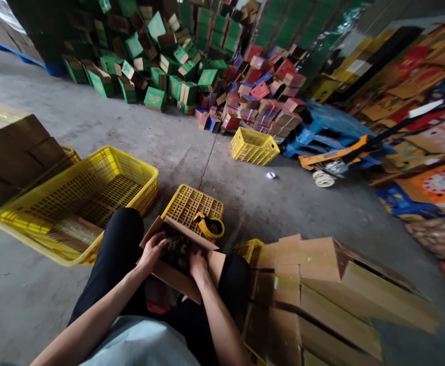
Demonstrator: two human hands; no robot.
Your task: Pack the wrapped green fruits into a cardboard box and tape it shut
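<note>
Standing open at the knees [126, 231], box [174, 278] is judged loaded, not yet closed: dark contents [178, 248] inside, flaps [217, 265] up. Left hand [153, 251]: fingers loosely bent at contents, hold uncertain. Right hand [198, 265]: fingers hidden inside; spread and hold cannot be told. Beyond, tape dispenser [210, 227] lies on crate [186, 200], unused.

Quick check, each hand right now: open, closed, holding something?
Left hand: fingers bent over the cardboard box; grip cannot be told.
Right hand: at the box's right side, fingertips hidden; cannot tell.
</note>
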